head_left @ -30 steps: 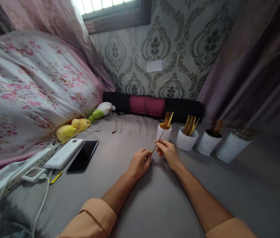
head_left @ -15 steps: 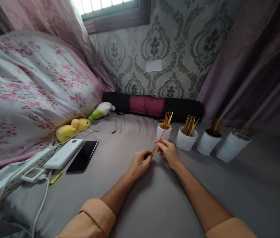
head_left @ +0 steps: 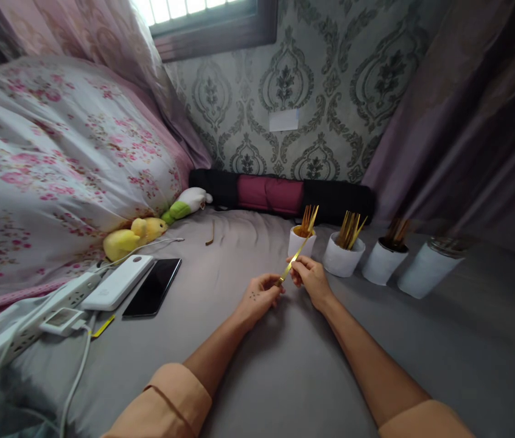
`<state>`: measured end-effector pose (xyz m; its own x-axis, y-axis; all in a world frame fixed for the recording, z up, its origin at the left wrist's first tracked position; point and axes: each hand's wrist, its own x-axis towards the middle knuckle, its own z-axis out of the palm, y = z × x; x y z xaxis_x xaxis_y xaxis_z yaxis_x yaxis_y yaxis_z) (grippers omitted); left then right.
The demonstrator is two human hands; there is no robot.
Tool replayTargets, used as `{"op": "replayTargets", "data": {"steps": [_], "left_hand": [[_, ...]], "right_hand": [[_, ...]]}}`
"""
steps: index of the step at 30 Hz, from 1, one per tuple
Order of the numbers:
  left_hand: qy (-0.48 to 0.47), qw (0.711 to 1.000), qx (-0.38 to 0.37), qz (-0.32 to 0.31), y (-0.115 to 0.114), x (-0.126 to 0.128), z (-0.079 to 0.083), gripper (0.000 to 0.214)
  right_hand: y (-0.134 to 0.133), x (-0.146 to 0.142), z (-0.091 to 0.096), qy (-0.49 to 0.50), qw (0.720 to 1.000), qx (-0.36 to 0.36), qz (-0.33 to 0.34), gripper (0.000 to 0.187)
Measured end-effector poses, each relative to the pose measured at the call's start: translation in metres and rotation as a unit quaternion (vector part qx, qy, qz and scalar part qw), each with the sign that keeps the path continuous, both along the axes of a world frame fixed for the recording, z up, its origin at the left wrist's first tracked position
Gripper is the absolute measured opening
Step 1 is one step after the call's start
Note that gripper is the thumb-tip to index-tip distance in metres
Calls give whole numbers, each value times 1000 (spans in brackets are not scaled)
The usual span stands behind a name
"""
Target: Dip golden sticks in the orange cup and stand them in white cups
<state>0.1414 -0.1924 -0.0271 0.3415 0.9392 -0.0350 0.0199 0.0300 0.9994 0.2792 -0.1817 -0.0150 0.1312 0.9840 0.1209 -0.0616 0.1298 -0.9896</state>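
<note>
Here, a faint mark on the white power bank [head_left: 118,283] is showing, but it is too small to read, and a pale blank patch [head_left: 283,120] is sitting on the wall.

The grey bed [head_left: 285,377] is carrying everything. Patterned damask wallpaper [head_left: 330,67] is running behind its far edge, a window [head_left: 207,18] is letting in light above the far left corner, and a mauve curtain [head_left: 467,121] is hanging along the right edge. A floral quilt [head_left: 56,158] is heaping up on the left side.

Four white cups are standing in a row near the far edge, toward the right. The first cup [head_left: 302,243] and the second cup [head_left: 343,257] are holding upright golden strips, the third cup [head_left: 381,264] is holding darker ones, and what the fourth cup [head_left: 426,272] is holding cannot be told.

In the middle of the bed, the left hand [head_left: 260,296] is pinching the near end of a thin golden strip [head_left: 294,258] between thumb and fingertips, the other fingers curling in. The right hand [head_left: 312,277] is gripping the same strip higher up, fingers closed round it. The strip is slanting up toward the first cup, just in front of it.

By the left edge, a black phone [head_left: 153,287] is lying beside the power bank, with a white power strip [head_left: 33,316] trailing nearer. A yellow plush toy [head_left: 132,236] is resting against the quilt, and a black and maroon roll [head_left: 280,196] is lying along the far edge.
</note>
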Motion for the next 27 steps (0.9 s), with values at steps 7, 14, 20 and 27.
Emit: {"op": "replayTargets", "data": {"steps": [7,14,20,27], "left_hand": [[-127,989,-60,-44,0,-2,-5,35],[-173,975,-134,-33,1,-2,-1,35],[-192,969,-149,-48,1,-3,-2,35],[-198,966,-156,-62,2,-3,-2,33]], "right_hand": [[1,3,0,-8,1000,11,-5,19],[1,5,-2,-15,1000,20,-12,19],[0,6,-2,-19,999,23,-18,19],[-4,3,2,-31,999,24,-25,17]]}}
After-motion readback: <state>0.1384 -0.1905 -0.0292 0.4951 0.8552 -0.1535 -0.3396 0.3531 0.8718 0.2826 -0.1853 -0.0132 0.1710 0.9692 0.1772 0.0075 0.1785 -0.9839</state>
